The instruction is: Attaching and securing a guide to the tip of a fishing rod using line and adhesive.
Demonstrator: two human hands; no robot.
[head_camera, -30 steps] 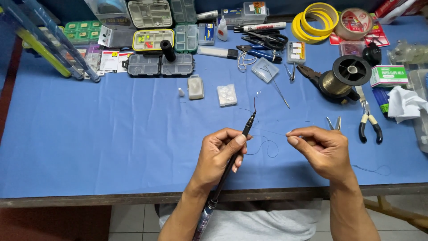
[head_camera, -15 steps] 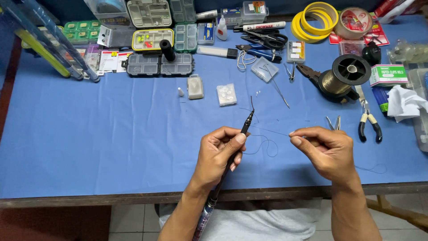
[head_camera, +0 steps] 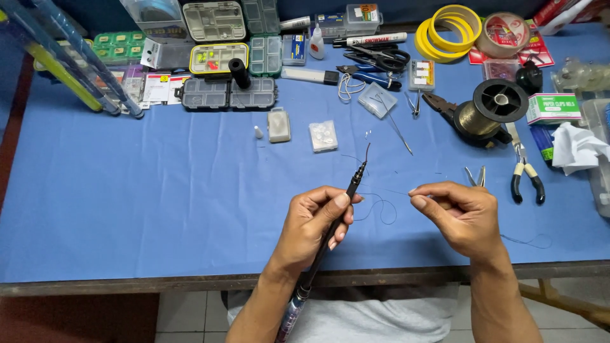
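My left hand (head_camera: 313,223) grips a thin black fishing rod (head_camera: 330,225) near its tip end, the tip pointing up and away over the blue table (head_camera: 159,209). A fine dark line (head_camera: 381,206) loops from the rod across to my right hand (head_camera: 460,216), whose thumb and forefinger pinch the line's end. Both hands hover just above the table's near edge, about a hand's width apart.
Tackle boxes (head_camera: 227,93) and small clear packets (head_camera: 323,135) lie at the back. A black line spool (head_camera: 492,108), pliers (head_camera: 524,171), scissors (head_camera: 378,58), yellow tape rolls (head_camera: 448,28) and a white cloth (head_camera: 578,149) crowd the right. Blue and yellow rods (head_camera: 70,63) lie at the far left.
The hands have barely shifted. My right hand has edged slightly to the right, drawing the line a little.
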